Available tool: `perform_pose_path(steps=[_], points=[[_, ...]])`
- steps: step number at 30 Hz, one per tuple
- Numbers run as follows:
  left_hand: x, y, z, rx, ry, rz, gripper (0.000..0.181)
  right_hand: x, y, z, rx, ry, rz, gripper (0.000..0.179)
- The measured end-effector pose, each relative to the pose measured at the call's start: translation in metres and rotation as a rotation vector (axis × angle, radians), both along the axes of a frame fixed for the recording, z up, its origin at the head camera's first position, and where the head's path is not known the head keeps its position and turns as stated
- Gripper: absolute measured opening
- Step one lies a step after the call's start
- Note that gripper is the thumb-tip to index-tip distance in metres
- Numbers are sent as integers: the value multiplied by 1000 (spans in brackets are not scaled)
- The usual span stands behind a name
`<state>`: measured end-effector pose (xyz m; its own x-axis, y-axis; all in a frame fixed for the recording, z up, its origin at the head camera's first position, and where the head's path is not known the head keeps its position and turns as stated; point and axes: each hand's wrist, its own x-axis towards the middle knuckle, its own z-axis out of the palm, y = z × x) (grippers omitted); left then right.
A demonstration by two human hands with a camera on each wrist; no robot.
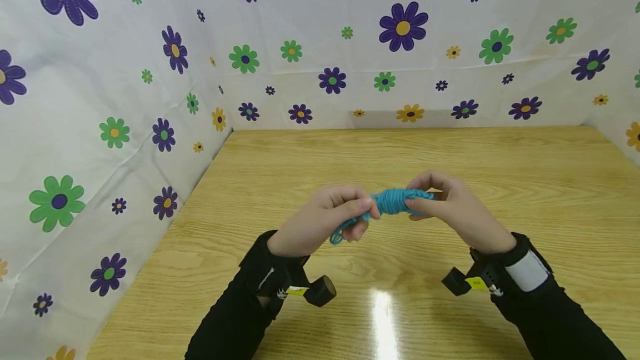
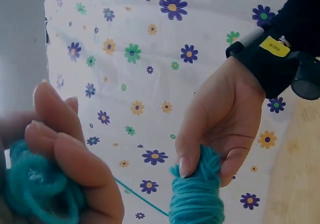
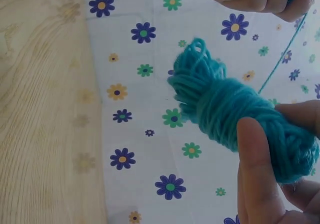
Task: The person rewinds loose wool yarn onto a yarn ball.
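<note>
My right hand (image 1: 452,204) pinches one end of a wound bundle of turquoise yarn (image 1: 392,201) between thumb and fingers, above the table. Coils wrap the bundle's middle, and folded loops stick out at its end, as the yarn bundle (image 3: 232,111) shows in the right wrist view. To the left, my left hand (image 1: 327,215) has its fingers curled round more yarn (image 2: 42,191), whose loose loops hang below the hand. A single strand (image 3: 283,56) runs taut from the left hand to the bundle. Part of the yarn in the left hand is hidden by fingers.
Beneath both hands lies a wooden table (image 1: 280,171) with a bright light reflection near its front. White cloth (image 1: 360,54) printed with flowers rises behind the table and along its left side. Each wrist carries a black strapped camera (image 1: 320,291).
</note>
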<state>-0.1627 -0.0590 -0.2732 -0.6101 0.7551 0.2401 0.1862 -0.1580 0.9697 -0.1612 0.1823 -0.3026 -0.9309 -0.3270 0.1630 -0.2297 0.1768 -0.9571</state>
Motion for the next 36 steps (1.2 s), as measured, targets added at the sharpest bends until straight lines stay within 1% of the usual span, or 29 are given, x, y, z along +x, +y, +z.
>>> perform_pose_path(steps=[4, 9, 13, 17, 20, 23, 26, 28, 31, 34, 36], points=[[6, 4, 0, -42, 68, 8, 24, -1, 2, -1, -92, 30, -84, 22], [11, 10, -1, -130, 135, 2, 24, -4, 4, -1, -278, 67, -151, 16], [13, 15, -4, -195, 184, -41, 24, -4, 6, 1, -421, 85, -179, 15], [15, 19, -8, -250, 224, -90, 24, -3, 7, 3, -582, 87, -170, 12], [16, 22, -11, -293, 241, -118, 24, -2, 8, 5, -739, 56, -134, 7], [14, 24, -15, -329, 258, -141, 24, -1, 10, 8, -898, -10, -74, 5], [12, 25, -18, -350, 286, -156, 24, 1, 12, 10, -1030, -88, 13, 11], [10, 26, -20, -361, 285, -164, 24, 2, 14, 12, -1108, -142, 78, 16], [3, 26, -23, -371, 258, -174, 26, 3, 17, 12, -1228, -238, 188, 23], [-5, 24, -25, -365, 193, -179, 28, 3, 21, 12, -1331, -340, 315, 26], [-11, 23, -27, -337, 139, -184, 30, 2, 23, 11, -1358, -393, 386, 26]])
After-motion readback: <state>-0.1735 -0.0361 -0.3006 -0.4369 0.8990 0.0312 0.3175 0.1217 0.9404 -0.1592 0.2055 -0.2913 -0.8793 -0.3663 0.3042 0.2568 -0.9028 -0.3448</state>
